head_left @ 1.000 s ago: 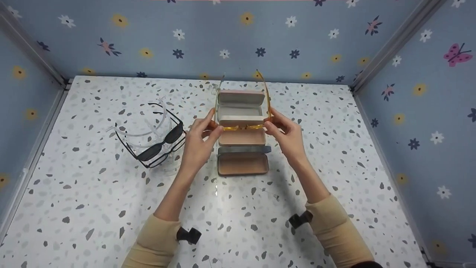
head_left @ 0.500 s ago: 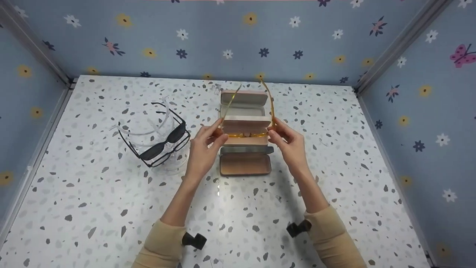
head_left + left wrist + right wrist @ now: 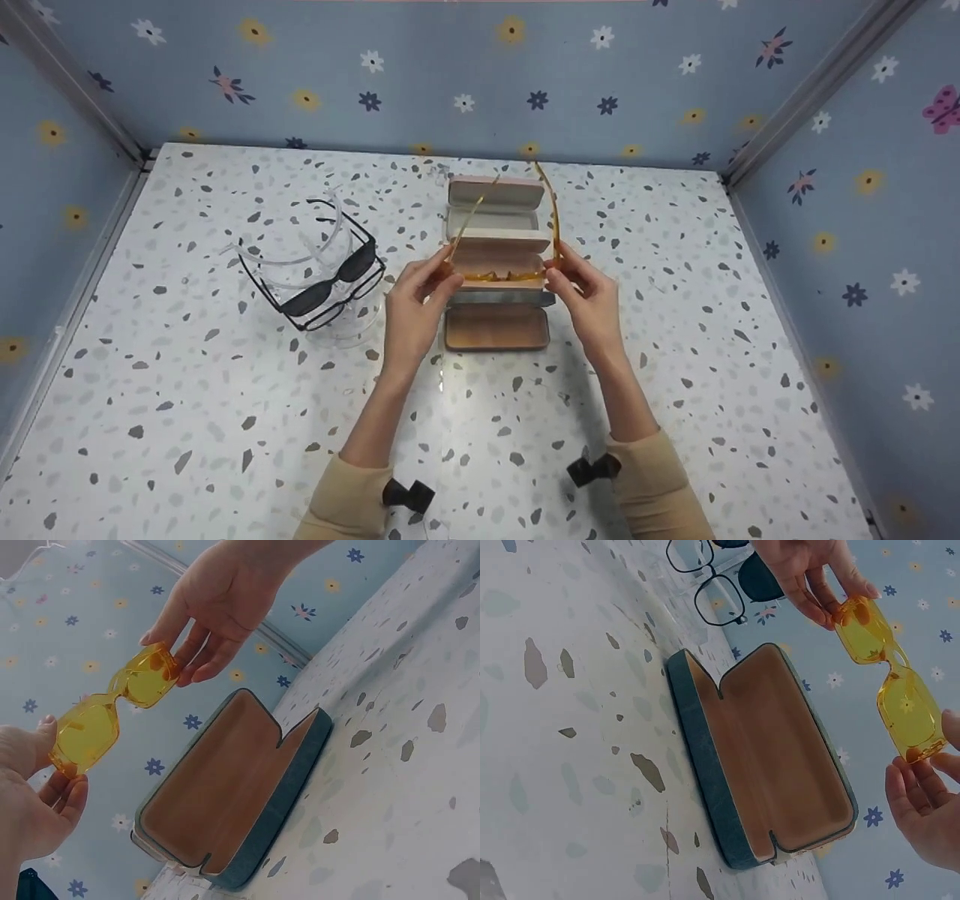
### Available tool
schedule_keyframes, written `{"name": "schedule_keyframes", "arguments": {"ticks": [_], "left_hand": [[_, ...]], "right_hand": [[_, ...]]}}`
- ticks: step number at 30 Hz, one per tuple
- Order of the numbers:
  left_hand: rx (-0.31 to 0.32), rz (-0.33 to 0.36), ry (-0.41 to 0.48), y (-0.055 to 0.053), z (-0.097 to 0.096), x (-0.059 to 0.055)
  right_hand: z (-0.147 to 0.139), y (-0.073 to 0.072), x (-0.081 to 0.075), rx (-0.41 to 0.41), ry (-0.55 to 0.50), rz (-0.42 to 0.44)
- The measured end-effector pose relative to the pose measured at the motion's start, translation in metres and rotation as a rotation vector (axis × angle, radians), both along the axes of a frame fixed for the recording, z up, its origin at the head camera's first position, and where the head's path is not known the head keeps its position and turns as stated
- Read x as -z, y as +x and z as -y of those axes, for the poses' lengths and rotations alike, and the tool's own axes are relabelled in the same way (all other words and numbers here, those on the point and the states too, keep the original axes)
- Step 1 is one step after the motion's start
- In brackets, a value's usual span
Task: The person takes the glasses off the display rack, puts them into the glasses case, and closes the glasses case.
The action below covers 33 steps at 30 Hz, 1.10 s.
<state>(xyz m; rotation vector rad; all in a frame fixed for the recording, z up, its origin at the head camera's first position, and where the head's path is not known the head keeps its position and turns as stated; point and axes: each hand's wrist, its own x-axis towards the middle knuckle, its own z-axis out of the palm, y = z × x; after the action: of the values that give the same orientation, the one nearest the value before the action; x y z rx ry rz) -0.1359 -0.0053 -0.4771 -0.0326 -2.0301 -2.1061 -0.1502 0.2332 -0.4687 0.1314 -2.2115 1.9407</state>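
Observation:
Yellow-tinted sunglasses (image 3: 484, 278) are held up between both hands, temples pointing away from me. My left hand (image 3: 414, 315) pinches one end of the frame near the hinge, thumb in front. At the opposite end my right hand (image 3: 592, 304) grips the other hinge the same way. Both yellow lenses (image 3: 88, 736) show fully in the left wrist view. The left temple leans inward; the right one sticks out nearly straight. Under and behind the sunglasses lies a row of three open glasses cases, the nearest a teal case (image 3: 497, 328) with brown lining.
Left of the cases, clear-framed glasses (image 3: 330, 225) overlap black glasses (image 3: 322, 321) and dark-lensed sunglasses (image 3: 309, 300). Behind the nearest case stand a pink-lined case (image 3: 499, 244) and a pale grey-lined case (image 3: 495, 191). A flowered wall (image 3: 420, 67) rises at the table's back edge.
Both hands have brought the yellow sunglasses slightly nearer to me, lower over the middle case. The left temple has swung inward to the right. The cases and other glasses stay put.

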Motion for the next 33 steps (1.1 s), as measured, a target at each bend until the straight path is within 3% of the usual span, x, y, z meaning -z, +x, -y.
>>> {"name": "schedule_keyframes", "arguments": {"ticks": [11,19,33], "left_hand": [[-0.009,-0.002,0.045,0.007,-0.001,0.000],[0.019,-0.006,0.016,0.005,-0.003,0.000],[0.013,0.006,0.010,0.005,-0.003,0.008]], "right_hand": [[0.002,0.007,0.005,0.010,-0.038,0.001],[-0.003,0.009,0.009,0.031,-0.050,0.006],[-0.004,0.010,0.018,0.016,-0.030,0.022]]}}
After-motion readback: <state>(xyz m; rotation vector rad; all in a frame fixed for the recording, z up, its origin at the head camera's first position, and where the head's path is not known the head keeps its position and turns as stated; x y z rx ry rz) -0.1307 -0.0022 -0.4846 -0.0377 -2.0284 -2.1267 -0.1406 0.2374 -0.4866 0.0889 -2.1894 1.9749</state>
